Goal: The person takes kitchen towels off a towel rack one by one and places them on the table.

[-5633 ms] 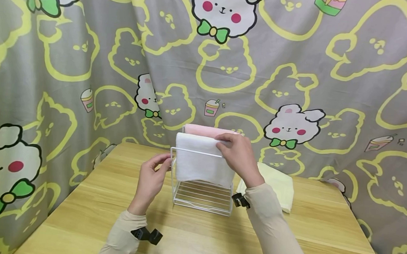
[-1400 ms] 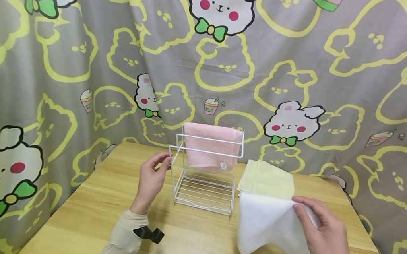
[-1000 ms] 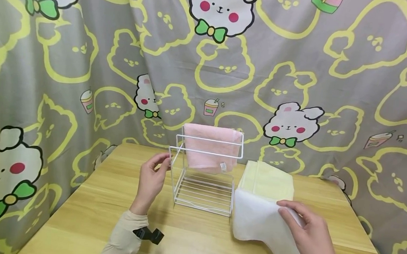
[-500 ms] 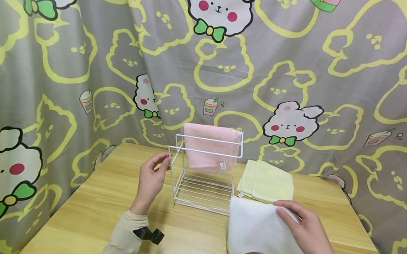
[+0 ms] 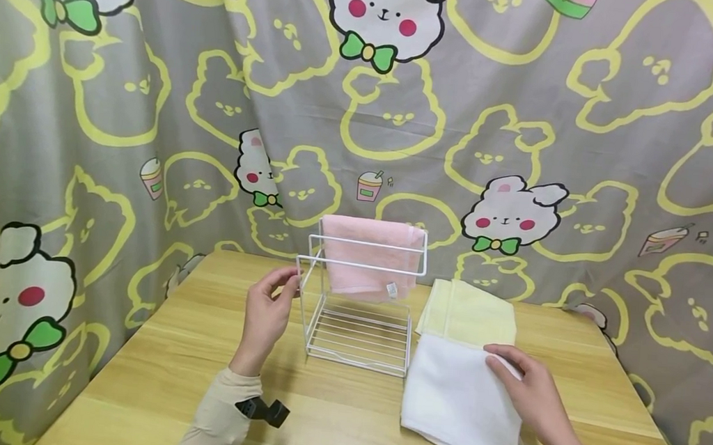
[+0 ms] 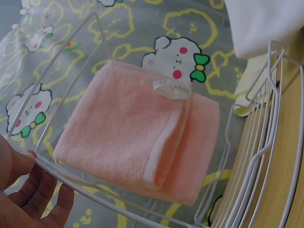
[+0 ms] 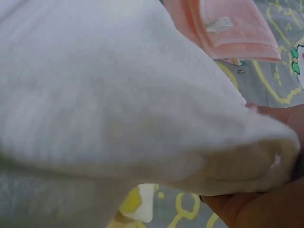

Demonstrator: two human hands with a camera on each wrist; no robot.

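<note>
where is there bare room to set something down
Bare table shows left of the left hand, right of the right hand, and in front of the rack, left of the white towel. That towel and the yellow towel crowd the rack's right side.

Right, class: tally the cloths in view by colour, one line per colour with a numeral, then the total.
Pink cloth: 1, hanging on the wire rack
White cloth: 1, pinched by the right hand
Yellow cloth: 1, lying on the table
Total: 3
</note>
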